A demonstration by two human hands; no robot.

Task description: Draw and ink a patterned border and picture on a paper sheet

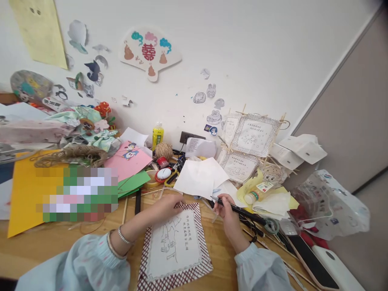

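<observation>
A printed sheet [176, 246] with a line drawing, some text and a checked border lies on the wooden table [54, 242] in front of me. My left hand [165, 207] rests on the sheet's top left corner, fingers curled down onto it. My right hand [227, 214] is closed around a black pen [242, 210], held just past the sheet's top right corner with the tip pointing left. Both wrists wear light blue sleeves; the left has a bracelet.
Craft clutter fills the table: white paper [201, 178], yellow card [27, 194], pink and green sheets, a twine ball [163, 150], a yellow glue bottle [157, 134], bamboo-framed paper panels [253, 139], a plastic bag [330, 202], and a phone [312, 262] at right. Paper cut-outs cover the wall.
</observation>
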